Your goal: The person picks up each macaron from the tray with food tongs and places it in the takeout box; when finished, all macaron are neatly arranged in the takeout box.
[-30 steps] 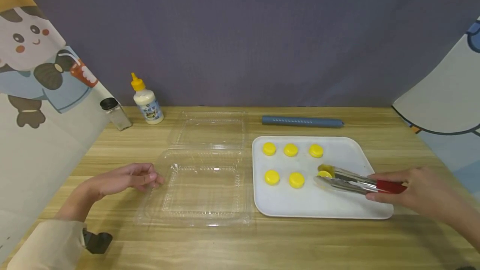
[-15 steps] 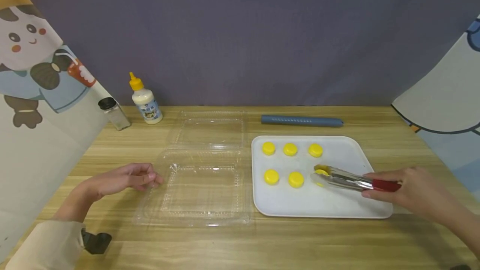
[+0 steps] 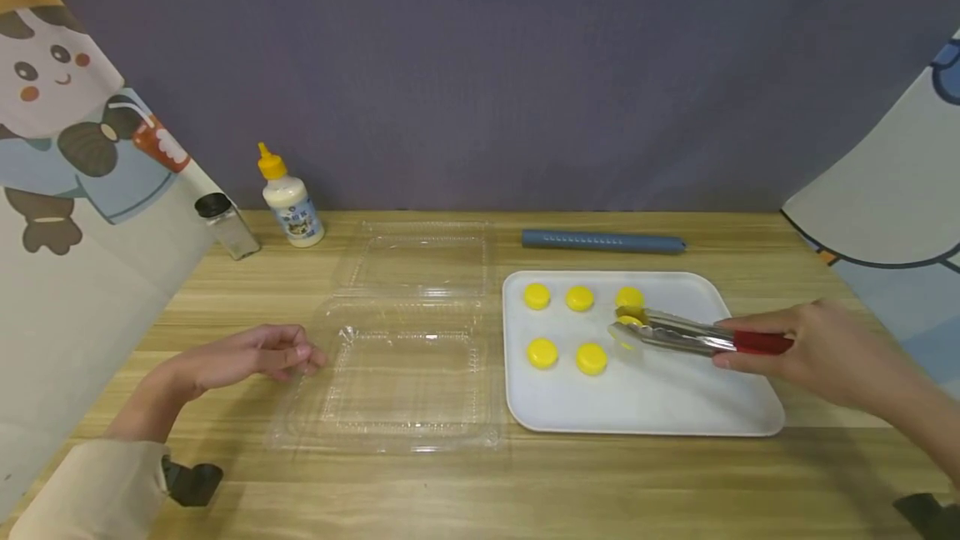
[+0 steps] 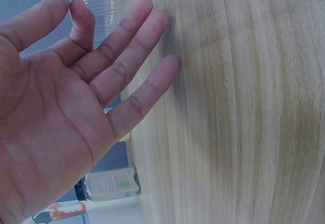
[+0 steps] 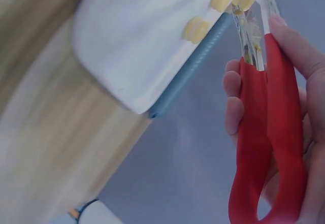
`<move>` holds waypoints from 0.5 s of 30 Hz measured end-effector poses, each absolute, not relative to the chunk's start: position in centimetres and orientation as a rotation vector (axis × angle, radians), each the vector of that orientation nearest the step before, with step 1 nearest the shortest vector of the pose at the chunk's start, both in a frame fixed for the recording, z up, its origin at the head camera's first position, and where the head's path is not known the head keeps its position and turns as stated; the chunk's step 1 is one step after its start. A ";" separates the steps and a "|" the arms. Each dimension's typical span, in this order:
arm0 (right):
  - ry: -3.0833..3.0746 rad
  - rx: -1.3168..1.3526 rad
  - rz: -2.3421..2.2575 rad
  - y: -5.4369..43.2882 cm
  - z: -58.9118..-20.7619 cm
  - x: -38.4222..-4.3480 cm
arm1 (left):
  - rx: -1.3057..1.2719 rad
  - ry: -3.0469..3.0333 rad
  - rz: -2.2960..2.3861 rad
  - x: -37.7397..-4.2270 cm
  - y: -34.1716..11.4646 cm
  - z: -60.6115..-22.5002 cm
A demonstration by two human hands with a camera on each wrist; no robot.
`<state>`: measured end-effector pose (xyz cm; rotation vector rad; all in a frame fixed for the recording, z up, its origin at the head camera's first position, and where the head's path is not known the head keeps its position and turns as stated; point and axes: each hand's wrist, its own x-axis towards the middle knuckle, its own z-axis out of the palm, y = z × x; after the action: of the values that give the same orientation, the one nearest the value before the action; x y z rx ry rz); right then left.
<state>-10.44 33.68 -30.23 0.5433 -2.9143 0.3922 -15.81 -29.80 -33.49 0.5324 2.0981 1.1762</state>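
Observation:
My right hand [image 3: 813, 348] grips metal tongs [image 3: 686, 333] by their red handles [image 5: 282, 107]. Between the tong tips is a yellow macaron [image 3: 628, 322], which appears raised above the white tray [image 3: 675, 407]. Several more yellow macarons [image 3: 591, 359] lie in two rows on the tray's left half, and the tong tips partly cover the back right one. On the left, my left hand [image 3: 255, 357] pinches the rim of an open clear plastic container [image 3: 401, 382] between thumb and index finger. Its other fingers [image 4: 147, 94] extend loosely beside the rim.
Behind the tray lies a blue-grey stick-shaped item [image 3: 603, 241]. At the back left stand a squeeze bottle [image 3: 296, 211] with a yellow nozzle and a black-capped clear jar [image 3: 228, 227]. The container's lid [image 3: 420, 261] lies folded back towards the dark curtain [image 3: 480, 73].
My right hand and the tongs have moved left and away from me, carrying the macaron towards the back row. The left hand stays at the container's rim.

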 end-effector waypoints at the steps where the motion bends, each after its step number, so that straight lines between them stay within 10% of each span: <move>1: -2.902 0.563 0.392 33.4 -30.0 -10.6 | 0.534 2.098 1.178 -15.8 -29.8 -33.5; 15: -2.787 0.779 0.272 28.7 -26.9 -12.8 | 0.552 2.117 1.172 -15.9 -30.0 -33.5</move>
<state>-12.80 28.72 -26.86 0.7791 -2.7869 0.2717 -15.86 -29.98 -33.54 0.5524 2.1171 1.1720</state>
